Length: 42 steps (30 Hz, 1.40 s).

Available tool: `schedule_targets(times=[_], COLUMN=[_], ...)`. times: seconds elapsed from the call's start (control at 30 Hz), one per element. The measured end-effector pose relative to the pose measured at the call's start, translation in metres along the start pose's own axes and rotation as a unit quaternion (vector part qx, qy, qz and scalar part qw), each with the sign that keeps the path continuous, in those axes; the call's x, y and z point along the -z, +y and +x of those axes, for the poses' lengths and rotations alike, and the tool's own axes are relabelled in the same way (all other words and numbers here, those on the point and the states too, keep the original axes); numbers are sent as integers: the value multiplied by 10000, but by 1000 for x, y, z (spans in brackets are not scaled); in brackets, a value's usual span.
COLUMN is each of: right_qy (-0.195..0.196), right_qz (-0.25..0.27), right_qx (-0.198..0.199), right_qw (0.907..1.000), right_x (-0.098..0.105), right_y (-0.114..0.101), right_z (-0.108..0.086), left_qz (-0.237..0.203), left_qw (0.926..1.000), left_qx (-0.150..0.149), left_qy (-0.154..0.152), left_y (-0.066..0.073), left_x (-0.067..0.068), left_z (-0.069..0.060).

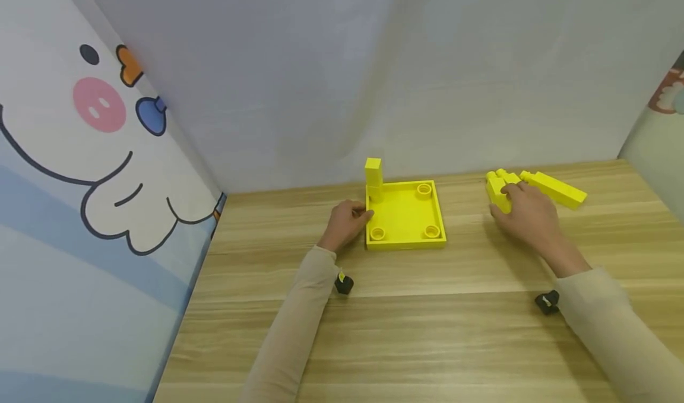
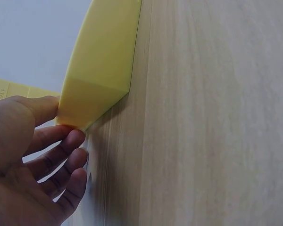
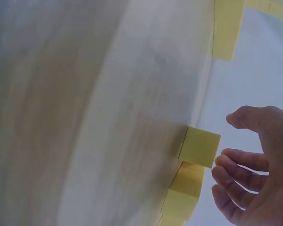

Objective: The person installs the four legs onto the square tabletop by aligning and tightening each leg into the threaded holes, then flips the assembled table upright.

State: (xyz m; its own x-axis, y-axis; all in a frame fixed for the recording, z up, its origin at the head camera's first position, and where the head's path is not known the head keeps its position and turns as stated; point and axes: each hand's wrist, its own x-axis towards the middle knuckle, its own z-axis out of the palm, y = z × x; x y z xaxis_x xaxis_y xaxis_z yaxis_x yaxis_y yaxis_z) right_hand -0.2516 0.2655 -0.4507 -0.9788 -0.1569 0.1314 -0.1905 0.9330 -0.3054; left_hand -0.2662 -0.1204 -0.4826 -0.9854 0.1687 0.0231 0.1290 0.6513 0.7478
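Head view puts a yellow tray on the wooden tabletop, with round sockets in 3 corners and an upright yellow post in the far-left corner. At the tray's left wall is the left hand; its grip is nearly closed, thumb and index finger pinching the tray's edge, the other 3 fingers loosely bent. Well right of the tray lie 2 yellow blocks side by side, plus a slanted yellow block beyond them. Over the 2 reaches the right hand; its grip is partly open, thumb apart from the bent fingers, with hold of nothing. Whether its fingertips touch a block, I cannot tell.
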Motion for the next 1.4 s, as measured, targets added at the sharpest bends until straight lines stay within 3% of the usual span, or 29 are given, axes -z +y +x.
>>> schedule_targets(times=[0.13, 0.4, 0.83, 1.0, 1.4], right_qy=[-225, -286, -566, -384, 551], right_qz=[42, 24, -4, 46, 380], right_qx=[-226, -148, -548, -619, -555], right_qw=[9995, 9995, 9969, 9973, 9962], right_x=[5, 8, 14, 13, 20], right_y=[7, 15, 11, 13, 13], right_z=[-2, -2, -2, -1, 13], left_qz=[42, 82, 123, 150, 224], left_qw=[10000, 10000, 9999, 9999, 9997], left_qx=[-79, -30, -5, 41, 15], left_qy=[5, -37, -46, -21, 73], left_y=[1, 2, 3, 4, 1], left_x=[-3, -6, -7, -7, -10], left_z=[2, 3, 3, 3, 3])
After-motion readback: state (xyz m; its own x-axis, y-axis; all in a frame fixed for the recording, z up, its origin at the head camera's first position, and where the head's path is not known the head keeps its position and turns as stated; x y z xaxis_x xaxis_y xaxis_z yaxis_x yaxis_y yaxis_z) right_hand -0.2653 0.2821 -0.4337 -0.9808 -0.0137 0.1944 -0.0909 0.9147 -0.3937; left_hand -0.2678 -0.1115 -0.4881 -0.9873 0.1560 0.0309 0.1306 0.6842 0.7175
